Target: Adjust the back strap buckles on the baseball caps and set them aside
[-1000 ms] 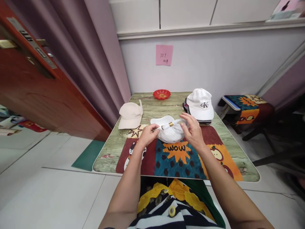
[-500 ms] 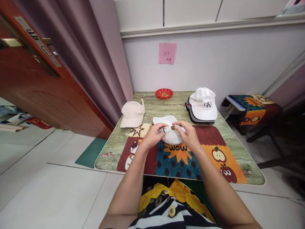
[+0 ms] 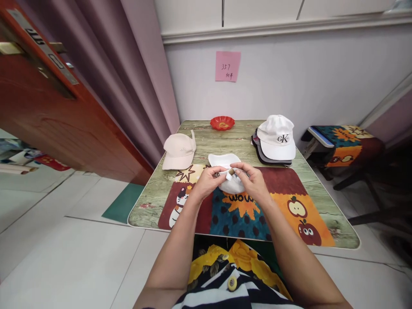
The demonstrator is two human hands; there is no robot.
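Note:
A white baseball cap [image 3: 232, 186] lies on the printed mat in front of me, its brim pointing away. Its back strap runs between my two hands, with a brownish-gold buckle [image 3: 231, 171] at the middle. My left hand [image 3: 210, 180] pinches the strap on the left side. With thumb and fingertips, my right hand [image 3: 251, 179] grips the strap beside the buckle. A short white strap end stands out near the buckle. The fingers hide part of the cap's rear edge.
A pale pink cap [image 3: 179, 151] sits at the left of the table [image 3: 144, 209]. At the right, a white cap with letters [image 3: 277, 136] tops a stack of darker caps [image 3: 257, 150]. A red scalloped dish [image 3: 222, 123] stands at the back, below a pink note [image 3: 228, 66].
The strap, earlier stretched flat between my hands, now has its white end bent up at the buckle. Both hands still hold it, and the view has shifted slightly.

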